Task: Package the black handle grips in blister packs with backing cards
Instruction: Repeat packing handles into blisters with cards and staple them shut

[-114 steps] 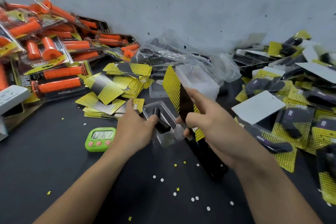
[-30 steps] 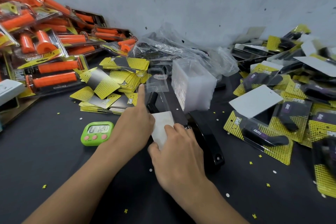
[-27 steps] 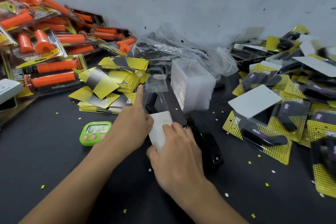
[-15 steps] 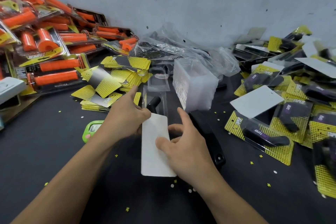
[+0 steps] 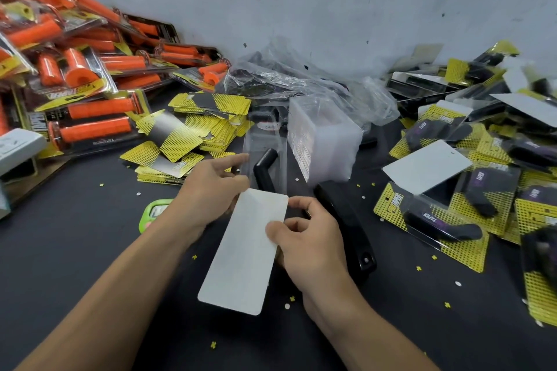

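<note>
Head view: our right hand (image 5: 307,238) pinches the white backing card (image 5: 244,253), which is now more slanted and nearer to us than before. Our left hand (image 5: 211,190) grips the clear blister pack (image 5: 265,141); the black handle grip (image 5: 264,170) lies inside it.

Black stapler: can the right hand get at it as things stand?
Probably yes. The black stapler lies just beside the right hand with nothing between, but that hand pinches the white card and must let go first.
</note>
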The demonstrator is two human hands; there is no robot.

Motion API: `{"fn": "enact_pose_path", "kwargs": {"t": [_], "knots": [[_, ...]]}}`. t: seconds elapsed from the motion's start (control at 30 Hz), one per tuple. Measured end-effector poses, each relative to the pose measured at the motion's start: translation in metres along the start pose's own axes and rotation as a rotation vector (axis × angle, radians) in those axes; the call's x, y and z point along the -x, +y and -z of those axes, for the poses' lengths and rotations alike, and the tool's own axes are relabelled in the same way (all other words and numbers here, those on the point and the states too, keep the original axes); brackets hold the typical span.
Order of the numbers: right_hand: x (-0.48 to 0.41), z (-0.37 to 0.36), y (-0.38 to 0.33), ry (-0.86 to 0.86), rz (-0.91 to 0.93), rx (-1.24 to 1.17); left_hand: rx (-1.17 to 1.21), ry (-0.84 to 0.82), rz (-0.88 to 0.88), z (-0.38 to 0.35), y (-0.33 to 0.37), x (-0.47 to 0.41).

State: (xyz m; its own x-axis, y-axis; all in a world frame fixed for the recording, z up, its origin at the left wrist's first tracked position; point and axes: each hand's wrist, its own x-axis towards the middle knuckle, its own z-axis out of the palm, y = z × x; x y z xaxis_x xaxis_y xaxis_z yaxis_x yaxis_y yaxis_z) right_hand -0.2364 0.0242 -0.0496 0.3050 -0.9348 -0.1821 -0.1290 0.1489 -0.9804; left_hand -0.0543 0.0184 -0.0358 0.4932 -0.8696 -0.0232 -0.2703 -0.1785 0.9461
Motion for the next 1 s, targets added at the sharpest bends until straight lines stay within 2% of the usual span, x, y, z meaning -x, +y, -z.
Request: {"fn": "enact_pose_path", "kwargs": {"t": [0.07,0.13,0.2,0.37,0.5,0.67,0.8,1.0], "knots": [[0.003,0.0,-0.002,-0.057,-0.045,-0.065,0.039,0.083,0.046,0.0,-0.001,-0.004],[0.006,0.0,-0.003,-0.183,-0.1,-0.145,0.047,0.116,0.067,0.001,-0.001,-0.005],[0.006,0.002,-0.007,-0.274,-0.141,-0.175,0.058,0.094,0.071,0.001,-0.001,-0.005],[0.0,0.016,-0.019,-0.366,-0.26,-0.169,0.221,0.03,0.077,0.001,0.002,-0.003],[-0.003,0.016,-0.021,-0.293,-0.341,-0.182,0.21,-0.008,0.04,0.002,0.003,-0.002],[-0.004,0.007,-0.011,-0.105,-0.233,-0.065,0.151,-0.073,0.033,0.003,0.005,0.001],[-0.005,0.002,-0.007,-0.026,-0.181,-0.078,0.095,-0.114,0.083,0.007,0.006,0.002],[-0.008,-0.002,0.002,0.089,-0.123,0.043,0.07,-0.237,0.14,0.007,0.009,0.008]]}}
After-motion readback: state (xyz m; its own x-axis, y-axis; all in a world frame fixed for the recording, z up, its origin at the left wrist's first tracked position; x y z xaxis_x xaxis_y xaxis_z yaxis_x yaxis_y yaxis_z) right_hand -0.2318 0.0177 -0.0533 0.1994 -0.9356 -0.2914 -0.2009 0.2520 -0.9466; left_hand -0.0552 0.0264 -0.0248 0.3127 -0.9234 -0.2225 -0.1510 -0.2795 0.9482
